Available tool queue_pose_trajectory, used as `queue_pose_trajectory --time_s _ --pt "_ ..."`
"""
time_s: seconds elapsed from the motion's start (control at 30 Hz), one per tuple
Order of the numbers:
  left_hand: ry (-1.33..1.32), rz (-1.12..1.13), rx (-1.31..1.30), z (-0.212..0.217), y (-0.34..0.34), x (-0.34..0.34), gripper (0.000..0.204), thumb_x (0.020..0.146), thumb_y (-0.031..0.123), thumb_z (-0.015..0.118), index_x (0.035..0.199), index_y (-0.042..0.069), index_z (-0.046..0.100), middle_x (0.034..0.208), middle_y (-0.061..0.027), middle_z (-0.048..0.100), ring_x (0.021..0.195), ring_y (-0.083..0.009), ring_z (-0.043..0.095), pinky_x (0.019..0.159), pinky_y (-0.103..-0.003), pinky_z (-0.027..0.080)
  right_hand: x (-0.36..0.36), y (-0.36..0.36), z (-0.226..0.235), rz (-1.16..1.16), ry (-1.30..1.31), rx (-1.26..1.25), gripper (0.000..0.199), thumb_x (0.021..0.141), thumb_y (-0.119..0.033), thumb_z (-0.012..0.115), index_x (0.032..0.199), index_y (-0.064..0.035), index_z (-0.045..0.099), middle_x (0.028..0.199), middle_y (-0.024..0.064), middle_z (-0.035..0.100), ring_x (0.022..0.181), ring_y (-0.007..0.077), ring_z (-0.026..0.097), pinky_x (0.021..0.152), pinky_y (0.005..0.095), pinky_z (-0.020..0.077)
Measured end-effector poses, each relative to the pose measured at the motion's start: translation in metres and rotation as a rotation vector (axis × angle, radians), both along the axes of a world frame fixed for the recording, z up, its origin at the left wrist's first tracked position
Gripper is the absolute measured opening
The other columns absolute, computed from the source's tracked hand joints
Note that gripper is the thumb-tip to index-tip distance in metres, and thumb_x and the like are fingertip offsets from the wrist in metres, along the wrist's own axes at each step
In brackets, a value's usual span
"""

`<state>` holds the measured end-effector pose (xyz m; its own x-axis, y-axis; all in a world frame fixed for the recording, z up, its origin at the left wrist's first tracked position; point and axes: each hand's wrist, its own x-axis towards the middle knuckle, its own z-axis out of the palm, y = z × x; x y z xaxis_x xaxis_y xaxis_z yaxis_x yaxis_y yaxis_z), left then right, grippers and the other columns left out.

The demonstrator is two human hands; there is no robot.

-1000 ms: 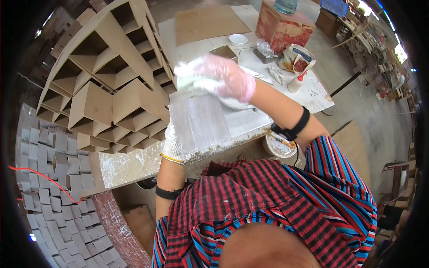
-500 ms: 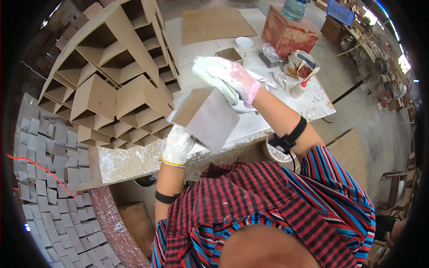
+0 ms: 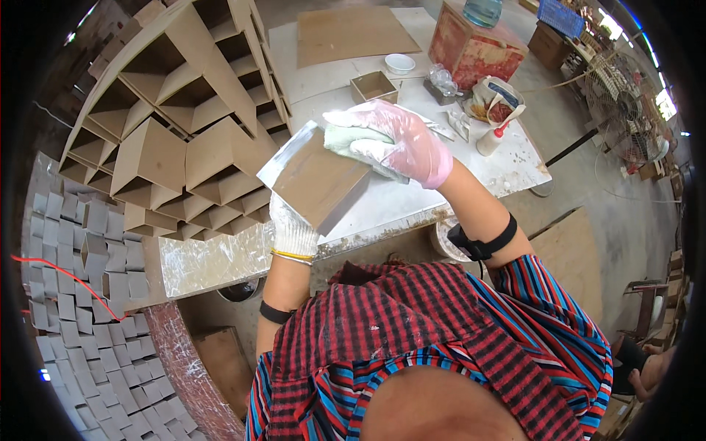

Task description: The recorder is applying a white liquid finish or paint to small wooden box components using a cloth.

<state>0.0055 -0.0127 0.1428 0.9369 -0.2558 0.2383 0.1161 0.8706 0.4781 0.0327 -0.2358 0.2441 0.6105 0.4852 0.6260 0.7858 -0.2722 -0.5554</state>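
My left hand (image 3: pixel 293 227), in a white knitted glove, supports a cardboard box (image 3: pixel 315 181) from beneath; its fingers are hidden behind the box. The box is tilted above the table. A bare brown face points up, a pale wet-looking band runs along its far left edge, and the side at its right is grey. In a pinkish see-through glove smeared with white, my right hand (image 3: pixel 409 144) grips a pale green sponge (image 3: pixel 353 142). That sponge presses on the far right part of the brown face.
Stacked brown boxes (image 3: pixel 154 158) rise at the left, close to my left hand. Below them stand rows of grey boxes (image 3: pixel 110 338). The white table (image 3: pixel 507 175) bears an open box (image 3: pixel 375 87), white bowl (image 3: pixel 400 64), bottle (image 3: pixel 488 141), bag (image 3: pixel 497 99) and red-stained crate (image 3: pixel 474 48).
The box has turned, so a brown face instead of the grey one points up. My right hand has come down with the sponge onto that face.
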Motion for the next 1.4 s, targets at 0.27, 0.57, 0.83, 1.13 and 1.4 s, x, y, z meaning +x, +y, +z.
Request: queue_pose_trajectory --time_s 0.27,0.57,0.83,1.13,1.4 --pt "-0.146 0.324 0.677 0.014 -0.011 0.012 0.049 0.095 0.03 0.033 0.134 0.001 0.034 0.132 -0.0167 0.043 0.117 -0.0296 0.046 0.099 -0.042 0.039 -0.045 0.024 -0.023 -0.173 -0.222 -0.247 0.048 0.075 -0.012 0.064 0.121 -0.0241 0.056 0.103 0.0081 0.059 0.085 0.0273 0.059 0.069 0.0369 0.0498" --pt "0.056 0.261 0.338 0.025 -0.014 0.002 0.048 0.094 0.029 0.037 0.134 0.003 0.035 0.134 -0.0158 0.041 0.119 -0.0295 0.045 0.098 -0.04 0.04 -0.016 0.008 -0.03 -0.278 -0.225 -0.093 0.051 0.078 -0.009 0.061 0.125 -0.0265 0.053 0.113 0.0092 0.058 0.088 0.0264 0.058 0.073 0.0357 0.0491" --pt "0.167 0.353 0.177 0.011 -0.011 0.01 0.047 0.095 0.03 0.034 0.133 0.002 0.036 0.132 -0.0134 0.044 0.115 -0.0287 0.047 0.097 -0.039 0.041 -0.035 0.033 -0.034 -0.158 -0.201 -0.002 0.046 0.077 -0.008 0.063 0.121 -0.0197 0.057 0.112 0.01 0.059 0.097 0.027 0.059 0.084 0.0352 0.0485" --pt "0.161 0.428 0.322 0.026 -0.023 0.006 0.044 0.092 0.023 0.039 0.13 0.001 0.042 0.128 -0.0142 0.048 0.111 -0.0254 0.051 0.093 -0.038 0.044 -0.059 0.03 -0.043 -0.183 -0.05 0.003 0.045 0.073 -0.002 0.062 0.114 -0.0205 0.061 0.115 0.0081 0.057 0.088 0.0282 0.057 0.076 0.0374 0.0485" --pt "0.232 0.272 0.471 0.023 -0.032 0.013 0.048 0.092 0.029 0.034 0.131 0.004 0.043 0.129 -0.0136 0.048 0.117 -0.0286 0.047 0.1 -0.044 0.038 -0.025 0.015 -0.044 -0.373 -0.013 0.221 0.032 0.088 -0.032 0.055 0.113 -0.0142 0.062 0.103 0.0094 0.059 0.097 0.0261 0.058 0.082 0.0359 0.0475"
